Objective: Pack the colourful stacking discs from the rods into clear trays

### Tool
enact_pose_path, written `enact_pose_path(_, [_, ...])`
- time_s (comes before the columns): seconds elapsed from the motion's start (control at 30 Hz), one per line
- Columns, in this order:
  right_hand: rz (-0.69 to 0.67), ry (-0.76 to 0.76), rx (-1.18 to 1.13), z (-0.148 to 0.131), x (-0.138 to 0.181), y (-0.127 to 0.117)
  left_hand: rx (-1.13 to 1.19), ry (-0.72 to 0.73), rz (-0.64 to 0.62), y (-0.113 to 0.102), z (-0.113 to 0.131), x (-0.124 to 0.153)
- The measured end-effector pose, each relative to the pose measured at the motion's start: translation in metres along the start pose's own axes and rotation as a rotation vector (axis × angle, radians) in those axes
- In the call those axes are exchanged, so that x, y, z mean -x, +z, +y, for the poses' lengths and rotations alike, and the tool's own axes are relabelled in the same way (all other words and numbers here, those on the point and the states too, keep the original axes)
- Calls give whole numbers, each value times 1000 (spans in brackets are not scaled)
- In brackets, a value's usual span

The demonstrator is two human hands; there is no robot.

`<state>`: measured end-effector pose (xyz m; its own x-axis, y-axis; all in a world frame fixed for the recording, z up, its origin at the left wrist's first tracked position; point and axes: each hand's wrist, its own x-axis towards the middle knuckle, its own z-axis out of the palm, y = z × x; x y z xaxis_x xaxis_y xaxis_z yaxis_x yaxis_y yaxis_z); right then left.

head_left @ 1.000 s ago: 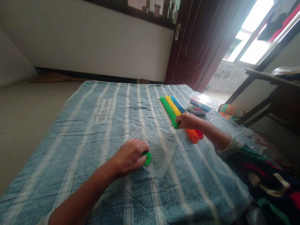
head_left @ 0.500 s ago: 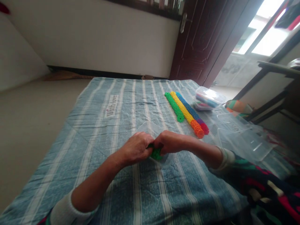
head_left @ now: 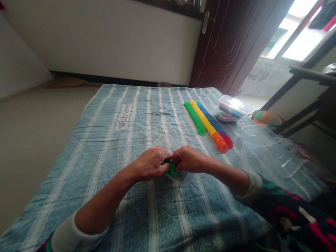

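Observation:
Both hands meet over a shallow clear plastic container [head_left: 162, 140] on the striped cloth. My left hand [head_left: 153, 163] has its thumb and fingers pinched on a small green piece. Facing it, my right hand [head_left: 188, 159] is closed, with bent fingers pressed at the same spot. Between and beneath the fingertips lie green plastic disc pieces [head_left: 172, 170]; how many are held is hidden. Farther off lie a row of green discs [head_left: 194, 118], a yellow row [head_left: 203, 119] ending in orange discs [head_left: 219, 142], and a blue row [head_left: 210, 117] ending in purple and red.
Stacked lidded boxes [head_left: 233, 107] with coloured contents stand at the far right. Nearer, a transparent tub [head_left: 273, 159] sits beside the right forearm. A patterned round object [head_left: 266, 119] lies behind it. The striped cloth [head_left: 110, 147] covers the surface, and a dark door [head_left: 225, 45] stands beyond.
Both hands stay together over the container, shifting only slightly. More of the green pieces shows between the fingertips. The view has tilted a little.

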<state>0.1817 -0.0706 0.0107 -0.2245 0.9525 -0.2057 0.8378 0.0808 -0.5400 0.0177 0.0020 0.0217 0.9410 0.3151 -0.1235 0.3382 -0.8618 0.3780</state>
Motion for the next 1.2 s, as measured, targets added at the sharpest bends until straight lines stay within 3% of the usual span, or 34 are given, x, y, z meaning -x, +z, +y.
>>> enact_pose_path(0.37, [45, 115, 27, -5, -1, 0, -2, -81, 29, 5, 3, -4])
enact_pose_path(0.57, [102, 117, -54, 1, -2, 5, -17, -60, 33, 7, 2, -4])
enact_pose_path(0.83, [112, 37, 0, -3, 1, 4, -14, -12, 9, 9, 0, -6])
enact_pose_path(1.0, [351, 85, 80, 9, 9, -32, -33, -66, 23, 8, 1, -4])
enact_pose_path(1.07, [460, 201, 220, 30, 9, -55, -38, -59, 11, 7, 2, -3])
enact_pose_path(1.13, [507, 340, 363, 58, 5, -75, -44, -44, -3, 7, 3, -3])
enact_pose_path(1.2, [512, 378, 450, 88, 0, -89, -49, -40, -11, 6, 4, -3])
